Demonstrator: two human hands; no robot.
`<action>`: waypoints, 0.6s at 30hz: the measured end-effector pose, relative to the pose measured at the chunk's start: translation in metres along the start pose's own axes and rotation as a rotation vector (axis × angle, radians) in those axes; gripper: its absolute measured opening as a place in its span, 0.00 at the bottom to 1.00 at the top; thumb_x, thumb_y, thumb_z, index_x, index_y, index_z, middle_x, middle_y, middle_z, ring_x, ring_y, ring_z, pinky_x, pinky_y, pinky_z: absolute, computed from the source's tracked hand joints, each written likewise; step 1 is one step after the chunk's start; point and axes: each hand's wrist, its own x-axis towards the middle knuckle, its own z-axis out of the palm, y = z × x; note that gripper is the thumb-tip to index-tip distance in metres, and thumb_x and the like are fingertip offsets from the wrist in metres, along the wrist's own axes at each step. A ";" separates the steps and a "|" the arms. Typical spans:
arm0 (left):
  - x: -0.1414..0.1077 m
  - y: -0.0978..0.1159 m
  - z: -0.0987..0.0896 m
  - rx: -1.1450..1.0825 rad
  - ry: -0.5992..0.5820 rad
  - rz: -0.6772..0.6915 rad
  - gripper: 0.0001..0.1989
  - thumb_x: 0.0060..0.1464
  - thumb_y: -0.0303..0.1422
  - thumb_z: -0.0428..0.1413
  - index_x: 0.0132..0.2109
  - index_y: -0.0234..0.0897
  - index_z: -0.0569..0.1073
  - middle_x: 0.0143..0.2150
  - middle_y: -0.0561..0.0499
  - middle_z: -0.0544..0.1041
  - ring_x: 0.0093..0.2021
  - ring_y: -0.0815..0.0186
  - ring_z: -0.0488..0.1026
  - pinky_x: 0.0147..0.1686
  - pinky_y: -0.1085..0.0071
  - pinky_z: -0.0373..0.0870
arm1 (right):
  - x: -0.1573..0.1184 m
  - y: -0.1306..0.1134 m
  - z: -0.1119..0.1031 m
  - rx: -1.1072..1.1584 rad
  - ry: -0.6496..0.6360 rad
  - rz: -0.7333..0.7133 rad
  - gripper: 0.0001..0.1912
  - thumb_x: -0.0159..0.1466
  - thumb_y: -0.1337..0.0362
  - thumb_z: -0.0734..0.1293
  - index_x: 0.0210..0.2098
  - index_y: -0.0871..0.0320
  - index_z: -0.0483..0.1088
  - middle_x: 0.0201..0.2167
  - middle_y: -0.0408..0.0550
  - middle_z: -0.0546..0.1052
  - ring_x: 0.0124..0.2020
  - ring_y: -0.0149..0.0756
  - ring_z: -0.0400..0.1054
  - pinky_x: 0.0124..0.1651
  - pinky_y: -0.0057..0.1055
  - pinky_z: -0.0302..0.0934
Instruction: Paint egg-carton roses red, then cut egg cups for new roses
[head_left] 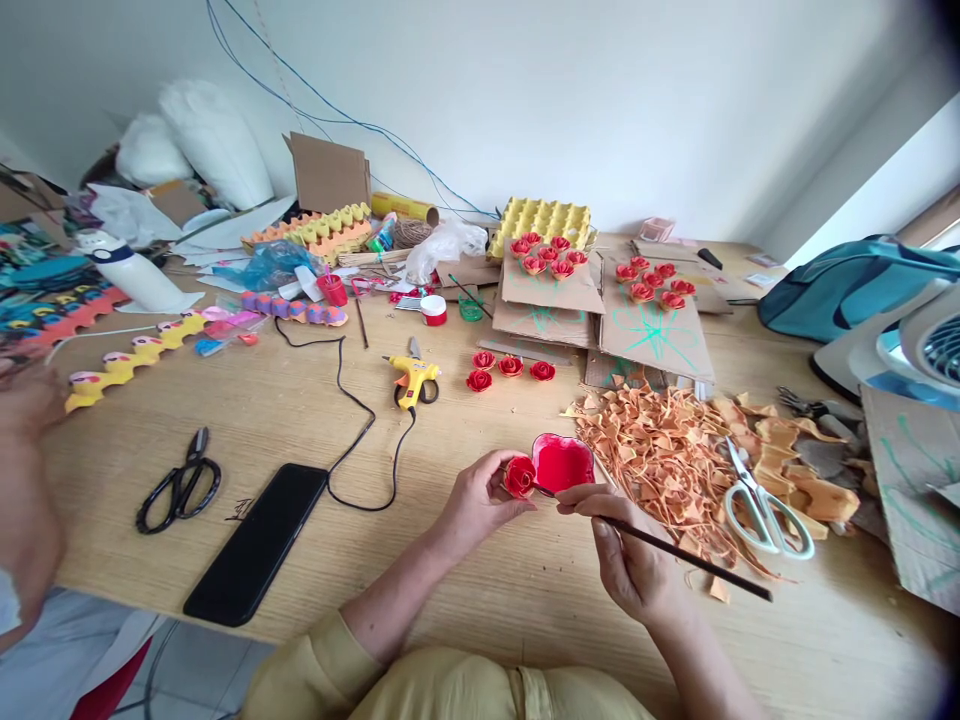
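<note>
My left hand is closed around a small red paper rose with an orange-brown rim showing. A thin dark paintbrush is gripped in my right hand, its tip at the rose's lower right side. Just behind both hands sits a small dish of red paint, its inside coated red. Several finished-looking red roses stand on the table past the dish. More roses rest on stacked cardboard pieces, and others on a second cardboard sheet.
A heap of orange carton scraps with white-handled scissors lies at right. Leftward are a yellow glue gun with its cord, a black phone and black scissors. Another person's arm reaches in at far left.
</note>
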 end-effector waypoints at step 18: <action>0.001 -0.002 0.002 -0.153 -0.030 -0.027 0.31 0.44 0.41 0.73 0.53 0.35 0.74 0.45 0.46 0.80 0.44 0.62 0.77 0.45 0.72 0.74 | 0.001 0.000 -0.001 0.059 0.029 0.013 0.12 0.73 0.74 0.57 0.51 0.55 0.65 0.46 0.52 0.77 0.49 0.36 0.73 0.50 0.35 0.68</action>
